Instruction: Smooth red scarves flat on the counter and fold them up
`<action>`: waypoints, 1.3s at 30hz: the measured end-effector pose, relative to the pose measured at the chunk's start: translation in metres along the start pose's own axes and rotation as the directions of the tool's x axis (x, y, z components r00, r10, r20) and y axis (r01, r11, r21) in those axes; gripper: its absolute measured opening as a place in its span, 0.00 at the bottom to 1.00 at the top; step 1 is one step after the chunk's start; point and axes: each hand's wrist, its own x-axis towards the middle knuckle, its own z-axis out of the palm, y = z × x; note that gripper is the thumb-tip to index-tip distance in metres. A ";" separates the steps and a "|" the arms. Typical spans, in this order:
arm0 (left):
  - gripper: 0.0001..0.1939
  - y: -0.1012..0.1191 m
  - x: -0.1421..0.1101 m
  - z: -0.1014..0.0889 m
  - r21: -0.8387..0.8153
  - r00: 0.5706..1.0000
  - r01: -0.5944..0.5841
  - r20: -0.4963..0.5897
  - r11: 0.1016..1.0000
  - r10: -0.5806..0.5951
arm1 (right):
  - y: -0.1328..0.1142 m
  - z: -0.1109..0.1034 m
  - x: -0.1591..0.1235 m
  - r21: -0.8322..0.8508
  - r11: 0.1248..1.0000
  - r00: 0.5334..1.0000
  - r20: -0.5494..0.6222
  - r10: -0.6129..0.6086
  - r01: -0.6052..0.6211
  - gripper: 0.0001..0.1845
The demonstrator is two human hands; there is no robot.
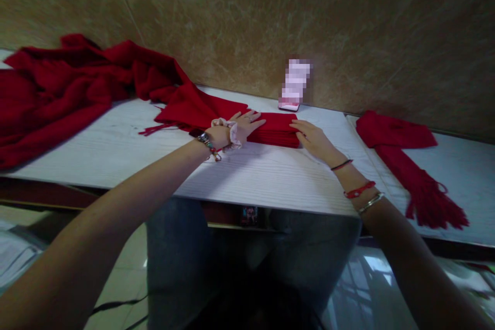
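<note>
A red scarf [276, 129] lies folded in flat layers on the white table in front of me. My left hand [245, 126] rests palm down on it, fingers spread, with a scrunchie and bracelets at the wrist. At the folded right end is my right hand [311, 136], its fingers extended and touching the edge of the layers. Left of my left hand, red cloth with a fringe spreads out and runs up toward a large heap of red fabric [85, 72]. Whether the heap is one piece or several I cannot tell.
A phone [294, 85] with a lit, blurred screen leans against the marbled wall [240, 20] behind the scarf. Another red scarf [402, 144], folded over with its fringe toward me, lies at the right. The white table's [247, 180] front edge is just above my legs.
</note>
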 end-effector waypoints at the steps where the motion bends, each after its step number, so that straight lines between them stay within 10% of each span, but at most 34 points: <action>1: 0.29 0.001 -0.001 -0.001 0.006 1.000 -0.002 0.021 1.000 0.002 | 0.000 0.000 0.000 0.004 1.000 1.000 0.001 -0.002 0.002 0.20; 39: 0.28 -0.004 -0.012 -0.022 0.109 0.993 -0.035 0.116 0.993 0.022 | 0.000 0.001 -0.002 -0.024 0.999 1.000 0.011 -0.023 0.023 0.23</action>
